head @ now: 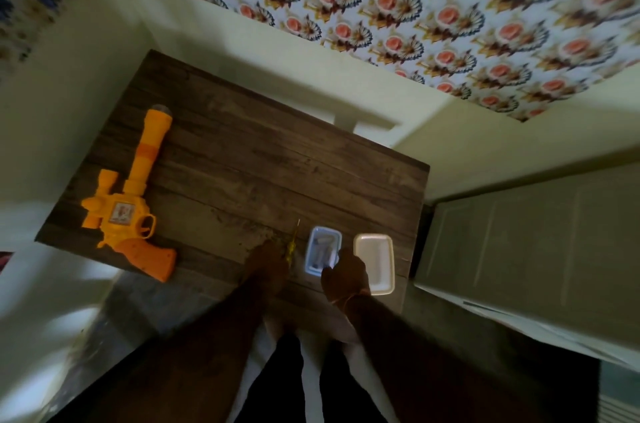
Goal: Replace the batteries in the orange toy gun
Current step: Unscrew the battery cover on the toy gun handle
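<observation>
Orange plastic toy gun (131,204): lies flat on the dark wood-grain table (263,173), at its left edge, barrel pointing away from the person, grip toward the near edge. Untouched; well apart from both hands, to the left of them.

Left hand (268,261): rests at the near edge of the table, right of the gun's grip, touching a thin yellow-handled screwdriver (291,244) whose tip points away. Blurred; whether the fingers close on the tool cannot be told.

Right hand (344,275): fingers loosely curled at the near right corner of a small blue-rimmed tray (322,251); a true grip cannot be told. The tray holds small grey cylindrical items, possibly batteries, too blurred to confirm.

White lid or tray (375,261): just right of the blue-rimmed one, beside the right hand.
</observation>
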Demonstrator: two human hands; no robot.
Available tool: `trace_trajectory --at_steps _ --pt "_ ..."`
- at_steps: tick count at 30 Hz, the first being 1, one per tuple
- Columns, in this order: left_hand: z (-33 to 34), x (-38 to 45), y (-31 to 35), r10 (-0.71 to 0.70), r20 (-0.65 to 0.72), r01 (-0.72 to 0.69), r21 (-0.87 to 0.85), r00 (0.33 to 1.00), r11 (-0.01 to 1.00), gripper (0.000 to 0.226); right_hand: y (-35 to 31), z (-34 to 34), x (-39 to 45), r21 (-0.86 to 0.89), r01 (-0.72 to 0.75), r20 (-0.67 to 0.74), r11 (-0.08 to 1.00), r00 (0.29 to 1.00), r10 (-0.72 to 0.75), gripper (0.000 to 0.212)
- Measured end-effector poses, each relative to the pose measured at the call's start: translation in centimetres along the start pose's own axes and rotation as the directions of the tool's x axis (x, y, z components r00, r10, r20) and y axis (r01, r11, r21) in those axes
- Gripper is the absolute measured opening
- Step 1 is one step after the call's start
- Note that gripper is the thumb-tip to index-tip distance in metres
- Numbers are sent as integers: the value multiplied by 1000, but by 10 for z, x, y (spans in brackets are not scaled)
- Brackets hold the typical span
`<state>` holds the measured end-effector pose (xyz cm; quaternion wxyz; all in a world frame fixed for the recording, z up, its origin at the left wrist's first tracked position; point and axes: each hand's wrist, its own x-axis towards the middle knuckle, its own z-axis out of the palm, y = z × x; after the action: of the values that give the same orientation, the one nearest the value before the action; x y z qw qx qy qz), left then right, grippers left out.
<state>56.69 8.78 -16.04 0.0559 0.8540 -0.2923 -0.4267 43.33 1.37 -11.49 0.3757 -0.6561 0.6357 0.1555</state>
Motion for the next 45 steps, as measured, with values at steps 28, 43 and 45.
trace_trajectory --at_steps 28,43,45 --pt "-161 -187 115 678 -489 -552 398 548 733 36 -59 -177 -128 -58 697 -503 715 598 -624 51" --pt "-221 -121 57 800 -387 -716 372 459 591 26 -130 -111 -144 -30 552 -661 833 614 -431 46" --pt "-227 -104 37 794 -370 -711 364 483 602 28 -141 -95 -145 5 516 -677 857 632 -377 47"
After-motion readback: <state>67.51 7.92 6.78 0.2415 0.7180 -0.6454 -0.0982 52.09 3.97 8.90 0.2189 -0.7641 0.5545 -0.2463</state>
